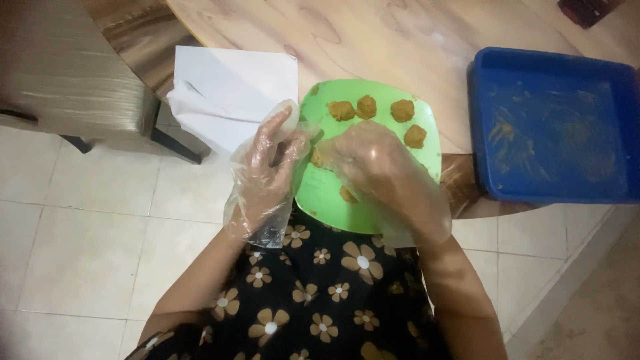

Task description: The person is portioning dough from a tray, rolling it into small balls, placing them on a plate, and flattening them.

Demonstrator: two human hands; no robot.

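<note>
Both hands wear loose clear plastic gloves over a green plate (333, 193): the right hand (383, 167) has its fingers curled together, knuckles up, pinching a brown lump of dough (319, 157) at its fingertips, while the left hand (267, 170) stands just beside it with fingers loosely apart and slightly bent, touching nothing I can make out. Beyond the right fingertips four shaped dough balls (373, 110) sit on the plate's far side, another piece lies beneath the hand, white paper (227, 87) lies past the left fingers, and a smeared blue tray (553, 127) stands well off to the right.
</note>
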